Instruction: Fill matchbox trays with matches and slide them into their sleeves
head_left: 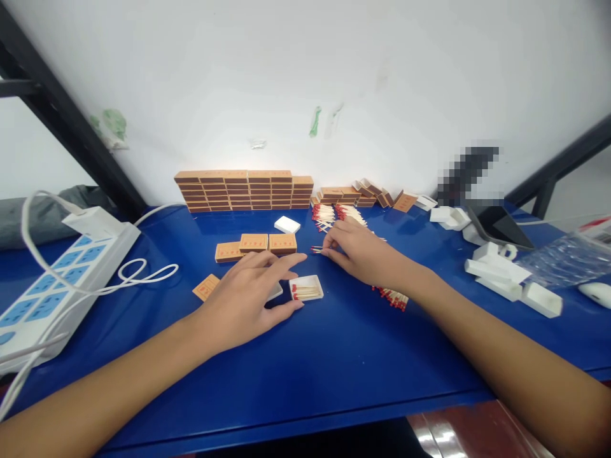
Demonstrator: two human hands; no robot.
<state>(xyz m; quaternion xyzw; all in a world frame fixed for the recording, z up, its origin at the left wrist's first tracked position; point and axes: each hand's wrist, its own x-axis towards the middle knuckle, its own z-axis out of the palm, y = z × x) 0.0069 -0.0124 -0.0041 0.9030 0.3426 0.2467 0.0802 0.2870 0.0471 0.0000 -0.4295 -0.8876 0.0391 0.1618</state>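
Note:
My left hand [252,296] rests with fingers spread around a white matchbox tray [319,287] that holds some red-tipped matches [306,292]. Another white tray [275,292] is mostly hidden under that hand, and an orange matchbox sleeve [207,287] lies to its left. Between the thumb and fingertips of my right hand [353,248] are matches [317,250], red heads pointing left. Behind that hand lie loose heaps of matches [325,213], and more matches [394,298] show below its wrist.
Matchboxes stand stacked [243,192] against the wall, with others [268,243] nearer. An overturned tray [287,224] sits behind them. White trays [499,273], a phone-like dark device [499,224] and clear plastic [563,251] lie right. A power strip [71,280] with cables is left.

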